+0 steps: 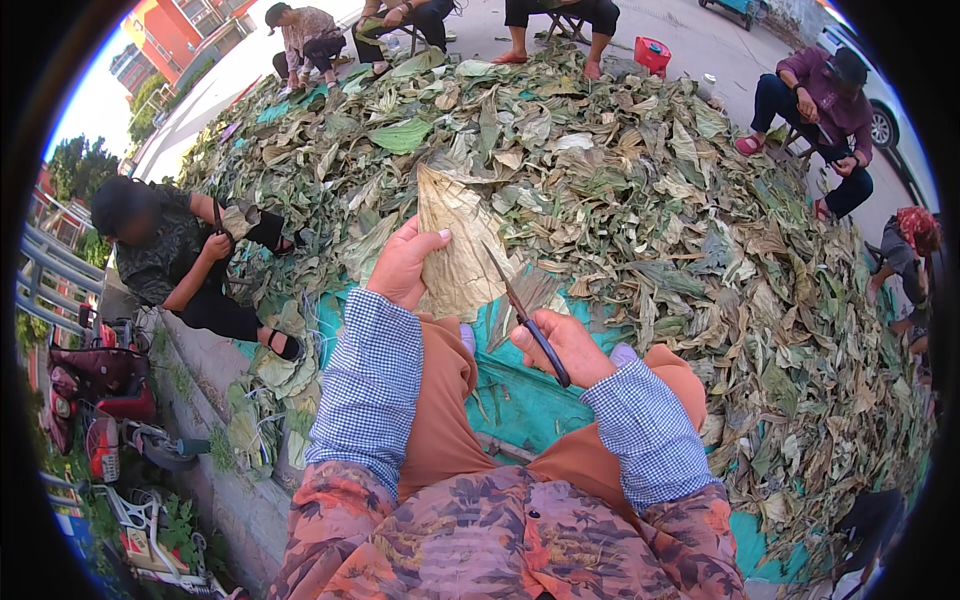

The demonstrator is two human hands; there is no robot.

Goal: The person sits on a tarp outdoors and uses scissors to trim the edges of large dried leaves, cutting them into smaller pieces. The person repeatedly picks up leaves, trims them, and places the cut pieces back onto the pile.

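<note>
Between the thumb and fingers of my left hand (405, 262) is a dried, tan leaf (455, 240), folded into a pointed wedge that stands tip up. My right hand (570, 347) grips scissors (540, 343) with dark handles. Their blades point up and left and lie against the leaf's right edge; whether they are parted is hard to make out. Just beyond both hands spreads a wide heap of dried leaves (600, 200), green, grey and tan. A green sheet (515, 400) shows under it, between my knees.
Several people sit around the heap, among them a person in dark clothes (165, 245) at left and one in a maroon shirt (830, 110) at right. A red container (652, 55) stands at the far edge. Bundled leaves (255, 425) and a parked scooter (105, 375) are at left.
</note>
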